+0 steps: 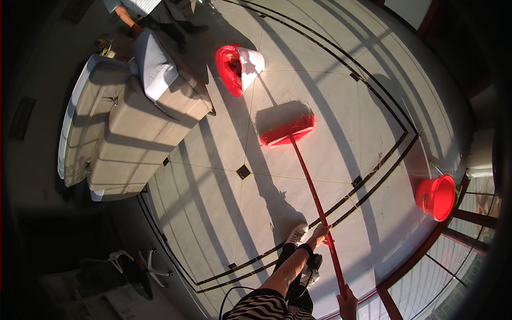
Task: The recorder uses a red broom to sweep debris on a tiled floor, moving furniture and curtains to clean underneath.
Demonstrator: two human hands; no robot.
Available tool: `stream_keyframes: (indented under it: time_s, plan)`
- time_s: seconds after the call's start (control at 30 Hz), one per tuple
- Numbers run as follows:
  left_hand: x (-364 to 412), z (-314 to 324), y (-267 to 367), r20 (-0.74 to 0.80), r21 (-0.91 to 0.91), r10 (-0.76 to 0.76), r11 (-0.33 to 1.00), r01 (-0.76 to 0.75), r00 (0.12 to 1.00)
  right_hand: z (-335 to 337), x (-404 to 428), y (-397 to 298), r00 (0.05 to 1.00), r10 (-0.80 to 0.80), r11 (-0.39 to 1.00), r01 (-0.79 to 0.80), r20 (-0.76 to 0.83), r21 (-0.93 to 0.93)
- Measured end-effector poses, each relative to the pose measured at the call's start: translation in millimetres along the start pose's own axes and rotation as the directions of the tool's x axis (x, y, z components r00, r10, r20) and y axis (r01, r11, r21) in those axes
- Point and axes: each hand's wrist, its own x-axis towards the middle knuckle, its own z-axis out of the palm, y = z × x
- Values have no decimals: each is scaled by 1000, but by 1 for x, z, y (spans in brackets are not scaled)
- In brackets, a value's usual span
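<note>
A red long-handled broom [316,192] slants across the middle of the view, its wide bristled head [289,130] resting on the tiled floor. My left hand [320,235] is closed around the middle of the handle. Lower down, near the bottom edge, my right hand [348,302] grips the handle's upper end. Dark bristles at the far side of the head partly merge with its shadow. Past the head stands a white container with a red plastic lining [229,71], its inside partly shadowed.
A beige sofa [136,128] stands at left; a person [150,16] behind it has an arm at its cushion. At right, a red bucket [435,198] sits near the framed glass. Bits of debris [378,160] lie along the dark floor border. An office chair [138,268] is lower left.
</note>
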Motion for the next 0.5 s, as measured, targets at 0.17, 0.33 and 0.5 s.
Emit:
stream_keyframes:
  time_s: [0.17, 0.33, 0.5]
  plan:
    - [-56, 95, -133, 312, -7, -236, 968, 251, 920, -112, -141, 34, 884, 441, 844, -349, 155, -408]
    - [-101, 139, -142, 429, -294, -164, 905, 308, 888, -167, -144, 21, 910, 405, 796, -303, 89, -523]
    - [-74, 62, -105, 244, -420, 25, 904, 82, 969, -148, -73, 5, 909, -369, 775, 415, 193, -477]
